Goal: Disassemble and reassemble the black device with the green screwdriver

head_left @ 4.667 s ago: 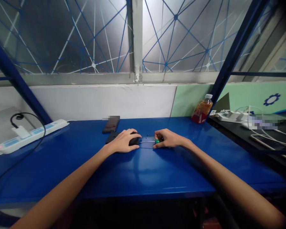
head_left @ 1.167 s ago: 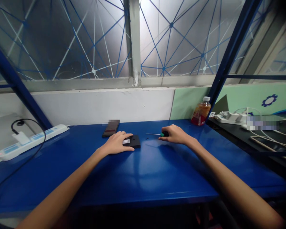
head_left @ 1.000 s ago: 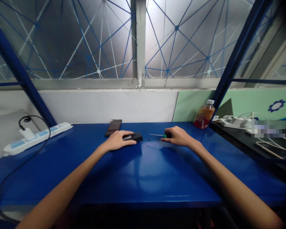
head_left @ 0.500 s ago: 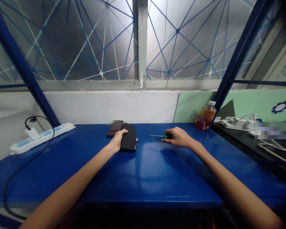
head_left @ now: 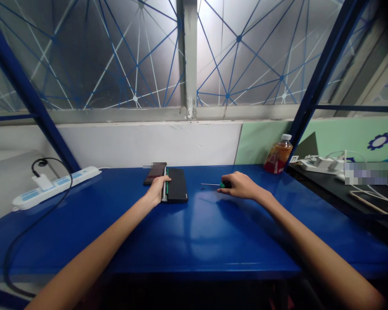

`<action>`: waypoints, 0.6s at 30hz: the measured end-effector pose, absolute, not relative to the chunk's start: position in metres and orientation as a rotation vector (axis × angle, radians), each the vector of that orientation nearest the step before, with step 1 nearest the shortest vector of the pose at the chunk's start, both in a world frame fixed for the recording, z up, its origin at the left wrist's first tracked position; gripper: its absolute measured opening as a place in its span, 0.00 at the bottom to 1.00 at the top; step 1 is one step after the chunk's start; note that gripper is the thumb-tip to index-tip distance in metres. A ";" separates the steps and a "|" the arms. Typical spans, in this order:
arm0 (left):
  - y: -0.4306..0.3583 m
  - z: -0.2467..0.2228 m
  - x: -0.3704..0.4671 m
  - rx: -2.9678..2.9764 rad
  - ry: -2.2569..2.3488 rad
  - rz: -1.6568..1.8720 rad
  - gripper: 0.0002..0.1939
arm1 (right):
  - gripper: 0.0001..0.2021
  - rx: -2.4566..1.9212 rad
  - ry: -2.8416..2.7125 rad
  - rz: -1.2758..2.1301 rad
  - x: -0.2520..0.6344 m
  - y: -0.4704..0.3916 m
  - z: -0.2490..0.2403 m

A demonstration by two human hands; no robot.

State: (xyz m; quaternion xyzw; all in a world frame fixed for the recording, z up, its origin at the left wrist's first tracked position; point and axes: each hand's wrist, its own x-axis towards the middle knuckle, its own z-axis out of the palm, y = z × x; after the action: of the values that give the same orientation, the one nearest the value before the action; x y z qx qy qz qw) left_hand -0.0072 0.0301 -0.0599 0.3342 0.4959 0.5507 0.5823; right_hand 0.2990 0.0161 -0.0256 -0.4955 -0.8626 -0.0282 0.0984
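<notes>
My left hand (head_left: 156, 189) is closed on the left edge of a flat black electronic device (head_left: 177, 186), thumb on top. Along that edge show a green strip and a silvery side beneath the black cover. A screwdriver (head_left: 210, 184) with a thin metal shaft and a green and black handle is in my right hand (head_left: 239, 186), its tip pointing left towards the device. Just below the shaft, a few tiny dark screws (head_left: 203, 188) lie on the blue table. Behind my left hand rests a dark phone-like slab (head_left: 153, 172).
The blue table (head_left: 194, 241) ends at a front edge near me. A white power strip (head_left: 56, 187) with a black cable (head_left: 35, 228) lies at the left. An orange-red drink bottle (head_left: 278, 156) stands at the back right, beside a dark surface with chargers and cables (head_left: 368, 193).
The device has turned in my left hand and shifted slightly right, so its green strip and silvery side now show. My right hand and the screwdriver have hardly moved.
</notes>
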 end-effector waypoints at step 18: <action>0.035 -0.063 -0.006 0.869 1.286 1.448 0.10 | 0.14 -1.469 -2.598 -0.087 0.294 0.015 -0.032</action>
State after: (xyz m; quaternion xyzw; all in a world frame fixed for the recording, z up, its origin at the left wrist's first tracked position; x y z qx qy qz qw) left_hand -0.0061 0.0349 -0.0635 0.3573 0.5289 0.5955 0.4879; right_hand 0.2941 0.0152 -0.0317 -0.4904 -0.8675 -0.0290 0.0781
